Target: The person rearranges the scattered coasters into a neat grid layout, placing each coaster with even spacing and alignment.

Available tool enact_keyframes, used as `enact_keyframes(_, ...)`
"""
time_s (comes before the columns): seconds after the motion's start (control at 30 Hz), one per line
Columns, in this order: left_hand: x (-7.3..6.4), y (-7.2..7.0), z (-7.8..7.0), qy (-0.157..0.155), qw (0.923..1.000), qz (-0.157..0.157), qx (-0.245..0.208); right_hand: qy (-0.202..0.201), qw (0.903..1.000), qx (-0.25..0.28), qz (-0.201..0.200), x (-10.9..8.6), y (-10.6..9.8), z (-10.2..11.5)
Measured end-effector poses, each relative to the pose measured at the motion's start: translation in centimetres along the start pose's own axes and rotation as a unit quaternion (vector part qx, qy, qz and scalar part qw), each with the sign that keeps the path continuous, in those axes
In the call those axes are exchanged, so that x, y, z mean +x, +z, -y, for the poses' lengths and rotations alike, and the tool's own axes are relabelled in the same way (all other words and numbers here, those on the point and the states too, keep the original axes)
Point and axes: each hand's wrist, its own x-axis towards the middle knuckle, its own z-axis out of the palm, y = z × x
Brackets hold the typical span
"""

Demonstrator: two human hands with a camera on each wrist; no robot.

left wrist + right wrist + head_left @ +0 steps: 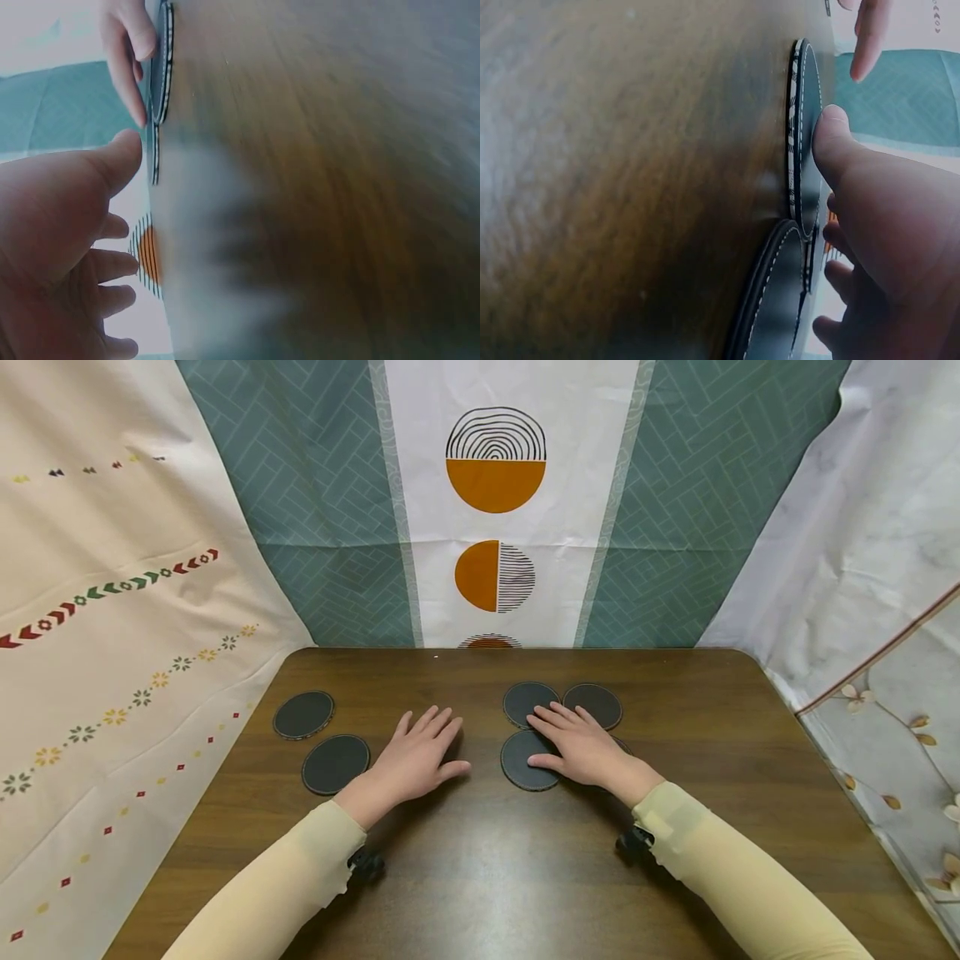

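Round black coasters with pale stitching lie flat on the brown table. Two are on the left, a back one (303, 714) and a front one (335, 765). Several more sit in a cluster on the right, among them a back-left coaster (525, 700), a back-right coaster (597, 703) and a front-left coaster (521, 762). Over this cluster my right hand (588, 750) spreads its fingers, mostly hiding a further coaster. Its thumb (834, 124) overlaps the front-left coaster. My left hand (415, 758), fingers spread and palm down, hovers low over bare wood between both groups, holding nothing.
The wooden table (480, 893) has its back edge against a hanging cloth (510, 527) printed with orange half-circles. Patterned cloths hang at the left (135, 568) and right (840, 610). A small black device (366, 865) is worn at the left wrist, another (634, 843) at the right.
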Motion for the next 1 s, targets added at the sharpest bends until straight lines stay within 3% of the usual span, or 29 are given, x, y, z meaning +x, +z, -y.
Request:
enact_keyframes(0.4, -3.8, 0.0, 2.5, -0.035, 0.9991, -0.024, -0.005, -0.001, 1.0, 0.0, -0.004, -0.1, 0.4, 0.0)
enact_keyframes(1.0, -8.1, -0.1, 6.3, -0.103, 0.9936, -0.044, -0.018, -0.003, 1.0, 0.004, -0.006, 0.0, 0.6, -0.1)
